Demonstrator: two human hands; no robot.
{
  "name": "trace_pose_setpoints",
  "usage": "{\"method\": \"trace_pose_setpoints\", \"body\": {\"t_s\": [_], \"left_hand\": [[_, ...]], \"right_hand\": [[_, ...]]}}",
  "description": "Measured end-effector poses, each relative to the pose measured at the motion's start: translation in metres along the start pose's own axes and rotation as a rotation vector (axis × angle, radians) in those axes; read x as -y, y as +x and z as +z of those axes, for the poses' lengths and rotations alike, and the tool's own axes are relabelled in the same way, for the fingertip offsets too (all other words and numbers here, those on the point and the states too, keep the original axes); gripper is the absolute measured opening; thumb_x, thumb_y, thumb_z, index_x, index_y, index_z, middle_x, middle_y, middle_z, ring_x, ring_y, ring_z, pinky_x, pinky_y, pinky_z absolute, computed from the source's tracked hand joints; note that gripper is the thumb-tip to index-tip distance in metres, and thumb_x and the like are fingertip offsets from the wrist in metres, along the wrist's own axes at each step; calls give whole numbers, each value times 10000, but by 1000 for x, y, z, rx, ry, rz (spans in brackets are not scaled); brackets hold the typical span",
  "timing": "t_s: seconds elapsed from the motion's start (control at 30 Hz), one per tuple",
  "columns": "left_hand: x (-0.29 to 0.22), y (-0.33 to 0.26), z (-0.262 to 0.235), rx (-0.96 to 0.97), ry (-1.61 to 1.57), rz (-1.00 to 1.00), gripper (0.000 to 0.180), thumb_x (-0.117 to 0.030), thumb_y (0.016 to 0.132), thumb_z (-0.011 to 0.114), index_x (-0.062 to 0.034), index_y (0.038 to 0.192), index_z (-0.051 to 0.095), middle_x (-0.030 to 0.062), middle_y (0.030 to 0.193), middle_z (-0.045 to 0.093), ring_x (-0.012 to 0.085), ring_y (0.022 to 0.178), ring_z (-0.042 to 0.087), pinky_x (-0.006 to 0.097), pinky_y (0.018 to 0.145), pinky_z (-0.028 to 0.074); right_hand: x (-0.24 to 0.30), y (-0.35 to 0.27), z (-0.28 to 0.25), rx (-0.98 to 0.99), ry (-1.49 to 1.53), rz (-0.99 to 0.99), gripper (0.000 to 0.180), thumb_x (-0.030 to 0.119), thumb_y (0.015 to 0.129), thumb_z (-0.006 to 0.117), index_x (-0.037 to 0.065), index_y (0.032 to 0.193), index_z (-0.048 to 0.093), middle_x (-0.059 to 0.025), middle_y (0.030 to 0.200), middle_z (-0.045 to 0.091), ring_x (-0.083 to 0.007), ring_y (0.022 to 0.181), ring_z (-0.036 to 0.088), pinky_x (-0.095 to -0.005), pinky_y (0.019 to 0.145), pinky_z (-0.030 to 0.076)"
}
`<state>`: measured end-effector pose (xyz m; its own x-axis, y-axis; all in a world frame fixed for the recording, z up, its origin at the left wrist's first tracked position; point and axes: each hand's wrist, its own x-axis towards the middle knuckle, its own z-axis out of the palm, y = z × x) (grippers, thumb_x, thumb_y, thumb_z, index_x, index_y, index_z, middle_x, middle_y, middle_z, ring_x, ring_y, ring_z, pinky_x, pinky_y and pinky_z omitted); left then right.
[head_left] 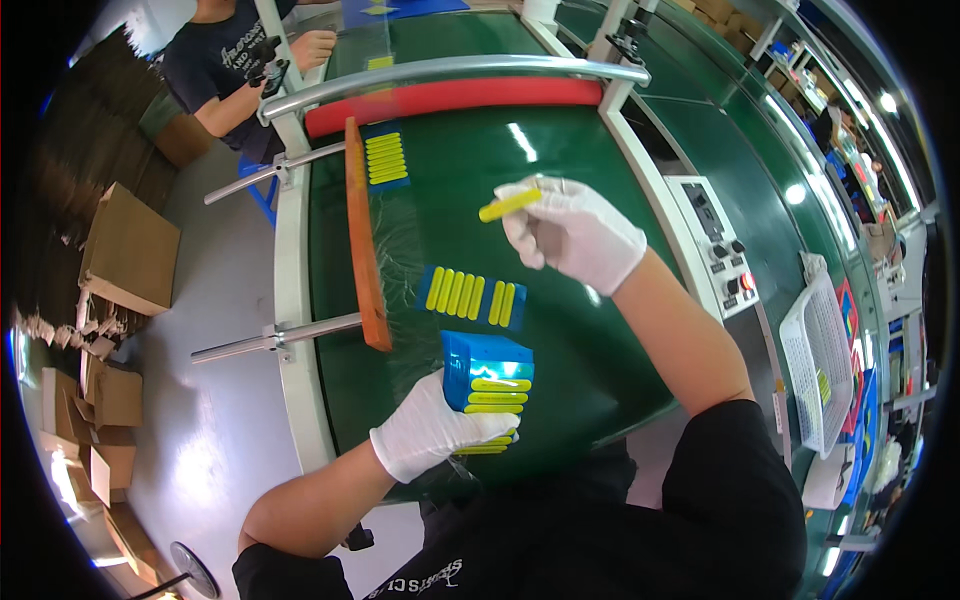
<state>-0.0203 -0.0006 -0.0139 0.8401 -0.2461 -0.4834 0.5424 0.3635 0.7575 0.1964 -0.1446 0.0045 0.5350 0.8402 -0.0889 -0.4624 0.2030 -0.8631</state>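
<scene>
My right hand, in a white glove, is raised over the green conveyor belt, pinching a slim yellow stick between thumb and fingers. At the belt's near end, my left hand, also gloved, grips a blue package with a row of yellow sticks along its front; its fingers are partly hidden behind the package. Just beyond it, a blue card bearing yellow sticks lies on the belt, with a gap in its row. Farther up, another blue card holds a stack of yellow sticks.
An orange guide board runs along the belt's left side on metal rods, with clear film beside it. A red roller and steel bar cross the far end. Right: a control panel and white basket. A co-worker stands far left.
</scene>
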Motion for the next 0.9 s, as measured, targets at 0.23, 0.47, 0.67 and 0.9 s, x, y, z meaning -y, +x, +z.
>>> {"method": "trace_pose_setpoints", "body": {"t_s": [0.23, 0.47, 0.67, 0.9], "left_hand": [[-3, -4, 15, -45, -112, 205, 508, -83, 714, 721, -5, 1177, 529, 162, 1036, 627, 282, 817, 678, 383, 738, 554], [3, -8, 1, 188, 116, 219, 494, -29, 735, 752, -2, 1186, 553, 184, 1103, 626, 267, 846, 680, 391, 735, 563], [16, -13, 0, 322, 346, 352, 575, -11, 728, 771, 23, 1236, 504, 206, 1118, 630, 279, 897, 685, 376, 775, 562], [14, -19, 8, 187, 317, 267, 563, -3, 684, 809, 47, 1181, 549, 207, 1088, 628, 294, 889, 687, 399, 776, 567]], "right_hand": [[-21, -98, 28, -219, -36, 161, 193, 199, 923, 611, 20, 993, 612, -14, 628, 533, -48, 417, 395, -195, 379, 249], [-50, -127, 47, -159, 110, 268, 145, 160, 901, 640, 20, 936, 622, -1, 618, 526, -41, 448, 393, -190, 393, 253], [-55, -129, 55, -211, -154, 367, 183, 209, 882, 657, 33, 851, 619, 4, 623, 542, -54, 479, 439, -208, 420, 320], [-78, -122, 53, -262, -308, 72, 183, 205, 910, 661, 33, 871, 610, 14, 720, 593, -52, 610, 521, -218, 536, 430]]}}
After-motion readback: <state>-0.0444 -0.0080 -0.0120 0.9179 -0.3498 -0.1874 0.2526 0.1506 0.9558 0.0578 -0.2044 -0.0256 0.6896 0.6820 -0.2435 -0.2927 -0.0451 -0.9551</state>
